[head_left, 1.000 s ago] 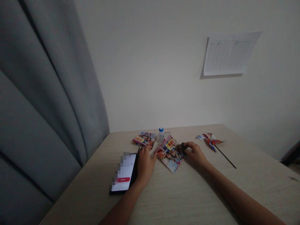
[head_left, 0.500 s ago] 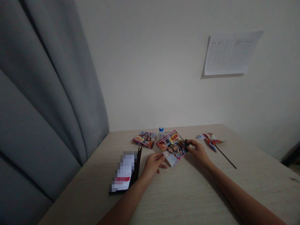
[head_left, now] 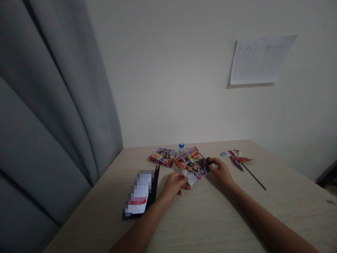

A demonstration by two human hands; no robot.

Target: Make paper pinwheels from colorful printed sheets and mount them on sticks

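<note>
A square of colourful printed paper [head_left: 195, 165] is held a little above the table, tilted. Its lower left corner is pinched between the thumb and fingers of my left hand [head_left: 175, 184]. At the paper's right edge, my right hand [head_left: 221, 172] is closed round a small black-handled tool [head_left: 208, 161] that looks like scissors; the blades are mostly hidden by the paper and fingers. Behind the paper stands a small bottle [head_left: 181, 150] with a blue cap, partly covered.
A stack of similar printed papers [head_left: 162, 157] lies at the back left. Nearer me are a phone [head_left: 139, 193] and thin dark sticks [head_left: 155, 181] beside it. A paper pinwheel [head_left: 238, 160] on a dark stick lies to the right. A curtain [head_left: 65, 105] hangs along the left.
My left hand has moved slightly right and now takes in more of the paper's lower corner. The paper and my right hand have shifted very slightly left.
</note>
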